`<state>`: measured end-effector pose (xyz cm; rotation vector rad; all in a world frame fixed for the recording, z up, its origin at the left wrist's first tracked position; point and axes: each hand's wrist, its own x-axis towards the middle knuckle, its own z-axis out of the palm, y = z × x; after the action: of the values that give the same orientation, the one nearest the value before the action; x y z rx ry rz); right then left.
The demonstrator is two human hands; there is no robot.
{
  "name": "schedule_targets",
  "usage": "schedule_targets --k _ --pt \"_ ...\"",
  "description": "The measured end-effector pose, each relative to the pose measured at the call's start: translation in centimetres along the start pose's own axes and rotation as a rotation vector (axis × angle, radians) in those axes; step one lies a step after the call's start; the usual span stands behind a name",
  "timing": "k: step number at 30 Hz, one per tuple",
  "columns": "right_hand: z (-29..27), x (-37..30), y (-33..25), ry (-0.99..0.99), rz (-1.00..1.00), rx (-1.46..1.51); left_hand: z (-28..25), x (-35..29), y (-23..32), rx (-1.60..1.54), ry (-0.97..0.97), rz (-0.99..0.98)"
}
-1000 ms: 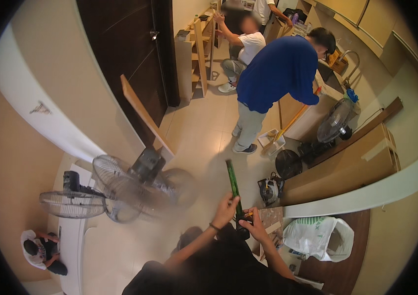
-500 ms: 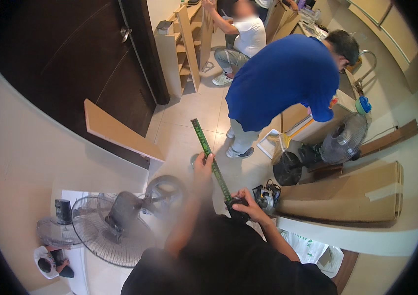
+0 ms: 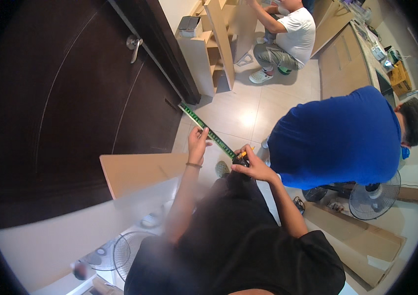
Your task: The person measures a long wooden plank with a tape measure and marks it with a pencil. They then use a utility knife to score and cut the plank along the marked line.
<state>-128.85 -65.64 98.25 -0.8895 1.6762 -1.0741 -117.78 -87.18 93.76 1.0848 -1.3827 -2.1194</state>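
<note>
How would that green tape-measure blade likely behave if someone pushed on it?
The green blade is probably fairly stiff over this span, since it runs nearly straight beyond the left hand. As a slim strip, it would likely buckle under a firm push. Its narrowness suggests little weight.

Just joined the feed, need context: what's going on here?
The person wearing the camera holds a black tape measure in the right hand, while the left hand holds its extended green blade partway along. The blade points toward the dark door; contact there can't be told. Nearby, a co-worker in a blue shirt bends over, and another in a white shirt squats by a wooden shelf unit.
</note>
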Motion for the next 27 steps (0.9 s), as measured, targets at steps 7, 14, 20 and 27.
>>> schedule_targets --k 7,14,20,27 --pt "-5.6 10.5 -2.1 0.104 -0.114 -0.146 2.1 14.1 4.1 0.019 -0.094 0.029" --pt "-13.0 19.4 0.6 0.351 0.273 -0.39 4.6 24.9 -0.2 0.297 -0.106 -0.169" --pt "-21.5 32.3 2.6 0.655 0.3 -0.741 -1.0 27.5 -11.5 0.34 -0.057 -0.285" --pt "-31.8 52.8 1.5 0.76 0.328 -0.858 -14.4 29.0 -23.6 1.007 -0.124 -0.149"
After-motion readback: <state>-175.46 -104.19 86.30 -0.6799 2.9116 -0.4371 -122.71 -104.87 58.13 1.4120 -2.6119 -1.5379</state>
